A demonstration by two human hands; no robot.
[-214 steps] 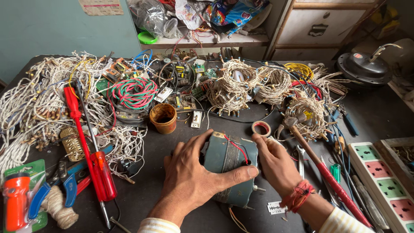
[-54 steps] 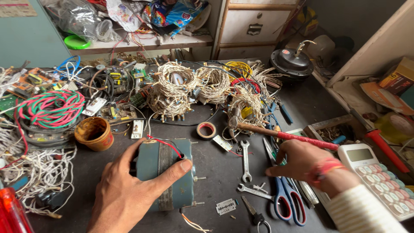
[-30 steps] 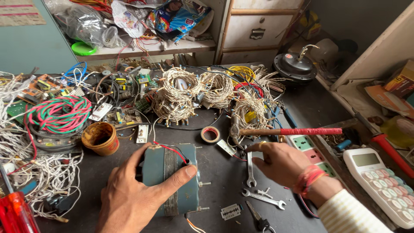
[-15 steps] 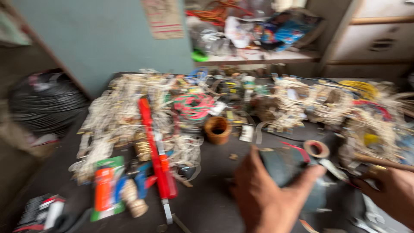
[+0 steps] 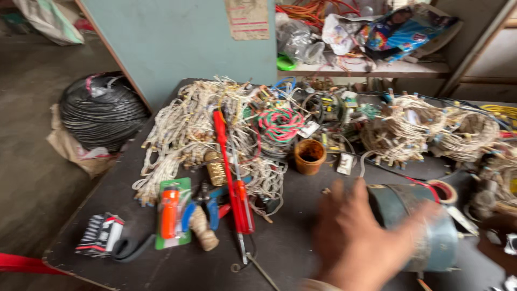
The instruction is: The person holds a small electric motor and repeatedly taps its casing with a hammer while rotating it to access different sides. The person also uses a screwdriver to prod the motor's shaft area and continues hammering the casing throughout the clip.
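At lower right of the frame, the left hand (image 5: 358, 240), blurred, rests with fingers spread on the teal motor (image 5: 425, 231) on the dark table (image 5: 134, 188). Right hand (image 5: 498, 242) at far right edge; finger state cannot be told. Red screwdriver (image 5: 229, 167) lies centre-left.

Dull grey-green metal on the motor housing (image 5: 425, 226) — smooth, worn. The long screwdriver (image 5: 232, 178) shows glossy red plastic. The small cup (image 5: 309, 156) looks rusty, rough. The table (image 5: 124, 188) — matt, dark, scuffed.

The motor (image 5: 425, 231) lies near the table's (image 5: 301, 248) front right; the screwdriver (image 5: 231, 172) lies left of it, the cup (image 5: 309, 156) behind.
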